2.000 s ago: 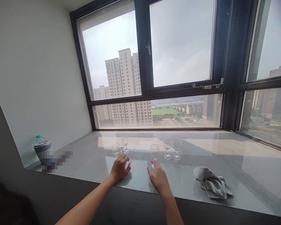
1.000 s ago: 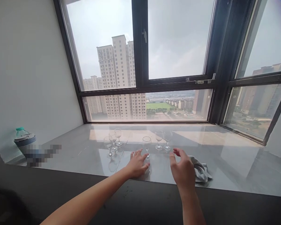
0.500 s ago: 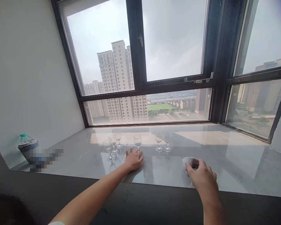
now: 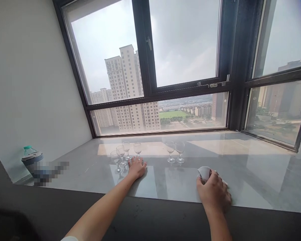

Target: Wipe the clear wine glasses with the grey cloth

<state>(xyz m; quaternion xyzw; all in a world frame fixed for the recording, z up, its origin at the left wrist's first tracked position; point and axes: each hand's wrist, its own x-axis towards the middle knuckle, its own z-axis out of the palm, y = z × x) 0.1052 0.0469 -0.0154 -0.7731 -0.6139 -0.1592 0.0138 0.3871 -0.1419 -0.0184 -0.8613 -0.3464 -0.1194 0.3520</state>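
Note:
My left hand (image 4: 137, 167) has its fingers curled about the foot of a small stemmed wine glass (image 4: 137, 147), which stands upright on the grey sill. Just left of it is a group of three similar glasses (image 4: 120, 153); fingertips come close to their feet. Two more stemmed glasses (image 4: 175, 150) stand side by side farther right. My right hand (image 4: 214, 190) is closed on a crumpled white cloth (image 4: 204, 172) resting on the sill near its front edge; the palm hides part of the cloth.
A polished grey stone sill (image 4: 90, 180) runs under dark-framed windows (image 4: 145, 100). At its left end, by the white wall, stand a dark cup-shaped container (image 4: 32, 159) and a clear bottle with a green cap (image 4: 27, 147). A blurred patch covers things beside them.
My left hand has moved the wine glass left, closer to the group of three. The right hand has turned and closed farther over the white cloth.

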